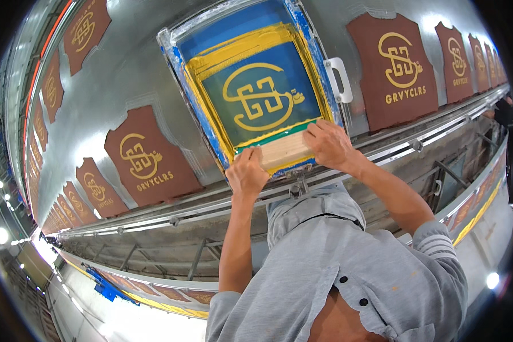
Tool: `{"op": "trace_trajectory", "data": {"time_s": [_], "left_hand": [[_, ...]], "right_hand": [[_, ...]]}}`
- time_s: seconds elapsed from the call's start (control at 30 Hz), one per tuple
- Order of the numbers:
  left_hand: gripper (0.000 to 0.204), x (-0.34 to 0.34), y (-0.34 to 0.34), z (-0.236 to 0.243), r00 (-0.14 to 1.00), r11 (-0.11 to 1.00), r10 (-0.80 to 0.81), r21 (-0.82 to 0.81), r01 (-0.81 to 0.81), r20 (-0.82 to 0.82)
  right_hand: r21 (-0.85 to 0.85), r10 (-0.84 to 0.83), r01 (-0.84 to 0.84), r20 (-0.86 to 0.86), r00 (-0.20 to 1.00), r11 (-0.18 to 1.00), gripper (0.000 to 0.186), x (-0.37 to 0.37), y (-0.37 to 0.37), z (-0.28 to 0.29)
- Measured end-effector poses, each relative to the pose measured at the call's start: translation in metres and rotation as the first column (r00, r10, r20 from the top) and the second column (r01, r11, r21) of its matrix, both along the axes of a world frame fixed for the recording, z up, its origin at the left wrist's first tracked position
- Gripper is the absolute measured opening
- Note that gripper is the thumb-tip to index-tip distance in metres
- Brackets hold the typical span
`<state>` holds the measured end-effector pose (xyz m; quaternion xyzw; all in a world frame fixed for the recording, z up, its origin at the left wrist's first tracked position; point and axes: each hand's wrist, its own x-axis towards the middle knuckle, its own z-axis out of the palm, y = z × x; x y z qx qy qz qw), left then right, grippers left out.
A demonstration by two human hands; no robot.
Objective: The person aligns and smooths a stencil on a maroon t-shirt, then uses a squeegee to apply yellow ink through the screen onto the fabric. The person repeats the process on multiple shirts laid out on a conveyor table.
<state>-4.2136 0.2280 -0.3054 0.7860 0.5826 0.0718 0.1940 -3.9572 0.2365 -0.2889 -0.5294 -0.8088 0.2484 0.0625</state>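
Note:
A screen-printing frame (319, 74) with a blue mesh lies on the long metal table in front of me. Yellow ink is smeared thickly along the mesh's far end and sides, and a yellow design shows in the middle. Across the near end rests a squeegee (288, 149) with a pale wooden handle and a green blade edge. My left hand (247, 171) is closed round the squeegee's left end. Its right end is gripped by my right hand (326, 145). The blade's lower edge, in the ink, is partly hidden.
Brown shirt panels with yellow prints, such as one on the right (394, 71) and one on the left (148, 159), lie along the metal table (211, 137). A white handle (338, 80) juts from the frame's right side. A metal rail (137, 219) runs along the near edge.

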Motion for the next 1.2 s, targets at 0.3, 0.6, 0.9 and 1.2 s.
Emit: {"op": "trace_trajectory", "data": {"time_s": [0.3, 0.6, 0.9, 1.2], "left_hand": [[0.027, 0.002, -0.026, 0.013, 0.998, 0.999, -0.045, -0.011, 0.045, -0.037], [0.035, 0.018, -0.021, 0.024, 0.988, 0.995, -0.101, -0.011, 0.101, -0.118], [0.029, -0.027, -0.031, 0.032, 0.994, 1.0, -0.019, -0.007, 0.02, 0.108], [0.014, -0.282, -0.026, 0.026, 0.998, 0.995, -0.007, 0.096, 0.012, -0.059]], "right_hand": [[-0.125, 0.104, -0.104, -0.007, 0.995, 0.987, 0.03, 0.005, -0.036, 0.009], [-0.007, -0.733, 0.765, -0.294, 0.613, 0.643, 0.046, 0.067, 0.09, -0.049], [-0.097, -0.803, 0.846, -0.385, 0.454, 0.524, 0.03, 0.032, 0.113, 0.0], [-0.053, -0.676, 0.747, -0.472, 0.566, 0.662, 0.025, -0.243, 0.102, -0.047]]}}
